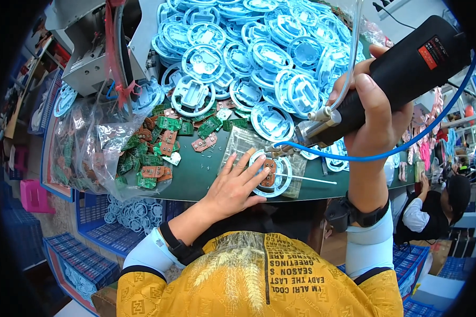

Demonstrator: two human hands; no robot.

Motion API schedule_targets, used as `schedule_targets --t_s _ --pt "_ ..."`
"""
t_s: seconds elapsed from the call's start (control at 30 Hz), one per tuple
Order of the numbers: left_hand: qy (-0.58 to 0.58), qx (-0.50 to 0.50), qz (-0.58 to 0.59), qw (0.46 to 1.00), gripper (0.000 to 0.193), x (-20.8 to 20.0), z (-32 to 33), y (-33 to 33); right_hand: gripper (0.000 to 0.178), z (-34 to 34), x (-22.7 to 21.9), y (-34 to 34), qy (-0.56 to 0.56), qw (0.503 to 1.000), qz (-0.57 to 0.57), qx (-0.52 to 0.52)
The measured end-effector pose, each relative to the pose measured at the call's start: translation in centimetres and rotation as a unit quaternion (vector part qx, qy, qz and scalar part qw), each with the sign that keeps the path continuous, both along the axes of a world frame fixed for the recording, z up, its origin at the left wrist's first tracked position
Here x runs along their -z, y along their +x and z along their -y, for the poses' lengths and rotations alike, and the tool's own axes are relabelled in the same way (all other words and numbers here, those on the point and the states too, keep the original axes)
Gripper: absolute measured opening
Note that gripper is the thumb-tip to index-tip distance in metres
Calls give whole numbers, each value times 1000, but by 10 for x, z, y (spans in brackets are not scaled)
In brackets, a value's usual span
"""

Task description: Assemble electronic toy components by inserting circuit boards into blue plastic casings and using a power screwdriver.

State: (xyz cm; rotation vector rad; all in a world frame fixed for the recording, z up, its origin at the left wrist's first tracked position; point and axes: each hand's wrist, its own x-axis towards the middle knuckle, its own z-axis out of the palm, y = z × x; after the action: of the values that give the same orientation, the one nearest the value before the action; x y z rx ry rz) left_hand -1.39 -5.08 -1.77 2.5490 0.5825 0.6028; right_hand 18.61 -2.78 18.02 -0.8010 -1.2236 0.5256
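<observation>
In the head view, the right hand [378, 113] is wrapped around a black power driver [418, 61]; the left hand [232, 185], fingers spread, steadies a pale plastic ring [284, 186] with a brown circuit board [268, 175] at the green table's [195, 166] near edge. The ring looks light, stiff and slick, best held by its rim; the board seems more fragile.
</observation>
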Motion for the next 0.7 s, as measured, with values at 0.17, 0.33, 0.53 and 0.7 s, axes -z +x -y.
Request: schedule_targets --t_s 0.17,0.33,0.53,0.7 --pt "3 -4 1 1000 76 1 0 1 41 -2 4 3 -6 1000 1 6" --pt "4 -9 1 1000 76 3 0 1 41 -4 7 2 -2 1000 5 0" --pt "13 -12 4 1000 75 0 1 2 35 2 9 -4 -12 999 -30 10" --pt "21 -9 -7 1000 74 0 4 4 39 3 14 -18 -10 1000 -21 15"
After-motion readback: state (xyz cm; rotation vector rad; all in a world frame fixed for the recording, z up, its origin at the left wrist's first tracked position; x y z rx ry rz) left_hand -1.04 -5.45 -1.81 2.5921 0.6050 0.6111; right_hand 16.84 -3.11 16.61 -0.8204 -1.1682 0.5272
